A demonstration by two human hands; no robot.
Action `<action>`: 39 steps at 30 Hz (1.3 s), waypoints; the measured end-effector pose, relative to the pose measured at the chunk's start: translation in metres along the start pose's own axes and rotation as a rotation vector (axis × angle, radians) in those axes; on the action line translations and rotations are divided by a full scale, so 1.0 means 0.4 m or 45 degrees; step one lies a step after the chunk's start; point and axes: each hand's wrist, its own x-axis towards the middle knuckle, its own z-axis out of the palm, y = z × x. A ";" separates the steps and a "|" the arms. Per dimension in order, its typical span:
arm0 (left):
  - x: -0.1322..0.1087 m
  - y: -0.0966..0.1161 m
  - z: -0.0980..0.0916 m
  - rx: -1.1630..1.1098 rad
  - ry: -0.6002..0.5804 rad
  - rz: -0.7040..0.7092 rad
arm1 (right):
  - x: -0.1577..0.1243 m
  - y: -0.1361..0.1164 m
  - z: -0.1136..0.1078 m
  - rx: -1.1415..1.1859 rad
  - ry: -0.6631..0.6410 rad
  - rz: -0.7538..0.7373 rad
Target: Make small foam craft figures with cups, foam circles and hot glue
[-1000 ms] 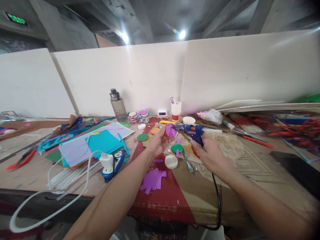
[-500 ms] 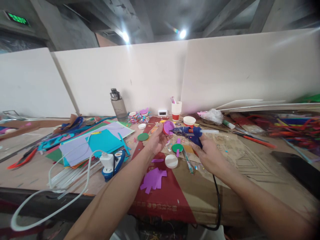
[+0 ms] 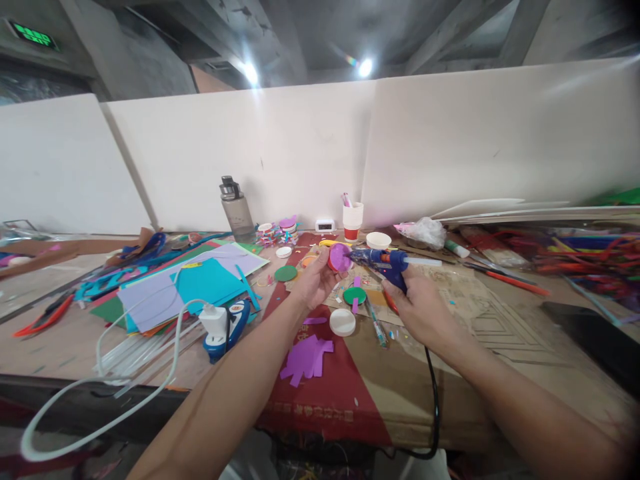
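Observation:
Raised above the table, my left hand [image 3: 317, 281] is closed on a small round purple disc [image 3: 341, 257] with a reddish edge, its face turned toward the glue gun. My right hand [image 3: 420, 300] grips the handle of a blue hot glue gun [image 3: 387, 261]; a clear glue stick [image 3: 424, 263] pokes out of its back. The nozzle is at the disc's face, though whether it touches I cannot tell. Below lie a green disc [image 3: 355, 296] with purple strips, a white round lid [image 3: 343, 323], a pen [image 3: 377, 324] and a pile of purple strips [image 3: 307, 359].
Coloured sheets [image 3: 210, 287] and a blue power strip [image 3: 225, 333] with a looping white cable are at left. A bottle [image 3: 237, 212], small decorated stacks [image 3: 288, 230] and a paper cup [image 3: 353, 221] stand at the back. A black phone [image 3: 595, 340] lies right; the gun's black cord [image 3: 434, 400] hangs over the front edge.
The purple disc has shifted slightly right and turned its face more toward the camera. The glue gun has moved a little right, its nozzle still at the disc.

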 end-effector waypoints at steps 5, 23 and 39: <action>0.001 0.002 0.001 -0.011 0.043 0.020 | -0.001 -0.003 0.001 0.070 -0.030 -0.056; -0.008 -0.021 0.003 0.045 0.006 -0.081 | -0.002 -0.009 0.006 0.125 -0.008 -0.041; -0.009 -0.015 0.006 0.025 -0.012 -0.095 | -0.005 -0.012 0.004 0.141 -0.055 -0.044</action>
